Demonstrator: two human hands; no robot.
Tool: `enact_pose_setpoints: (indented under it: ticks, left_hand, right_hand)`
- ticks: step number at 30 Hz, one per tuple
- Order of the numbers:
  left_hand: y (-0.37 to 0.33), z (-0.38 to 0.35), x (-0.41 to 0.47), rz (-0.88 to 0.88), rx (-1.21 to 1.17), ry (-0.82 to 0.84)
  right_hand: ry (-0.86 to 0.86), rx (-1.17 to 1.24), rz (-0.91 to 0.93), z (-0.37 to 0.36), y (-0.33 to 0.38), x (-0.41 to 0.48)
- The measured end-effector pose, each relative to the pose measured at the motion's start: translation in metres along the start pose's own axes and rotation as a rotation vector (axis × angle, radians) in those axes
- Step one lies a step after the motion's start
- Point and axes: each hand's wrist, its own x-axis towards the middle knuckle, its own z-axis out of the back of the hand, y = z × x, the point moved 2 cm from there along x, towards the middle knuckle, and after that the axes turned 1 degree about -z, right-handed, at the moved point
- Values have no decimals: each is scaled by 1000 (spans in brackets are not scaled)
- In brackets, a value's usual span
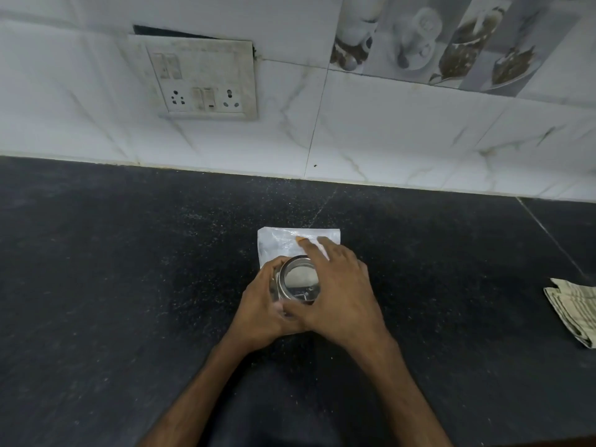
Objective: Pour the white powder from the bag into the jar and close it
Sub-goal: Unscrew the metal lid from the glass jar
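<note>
A small glass jar (298, 280) with a shiny metal lid stands on the dark counter, white powder showing through the lid's clear top. My left hand (263, 306) wraps around the jar's left side. My right hand (338, 285) lies over the lid's right edge, thumb at the front, fingers stretched past it. A flat clear plastic bag (280, 241) lies on the counter just behind the jar, and my right fingertips reach over it. The jar's lower body is hidden by my hands.
The black speckled counter (129, 285) runs back to a white tiled wall (387, 140) with a switch and socket plate (203, 79). A folded checked cloth (574, 309) lies at the right edge.
</note>
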Motion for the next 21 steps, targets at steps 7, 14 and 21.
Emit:
enact_pose_setpoints:
  ticks: [7,14,21]
  left_hand:
    - [3,0,0,-4,25,-24]
    - [5,-1,1,12,18,-31]
    - [7,-2,2,9,19,-29]
  right_hand:
    - [16,59,109,-2,3,4]
    - [62,102,128,-1,-1,7]
    - [39,120,151,-1,-3,6]
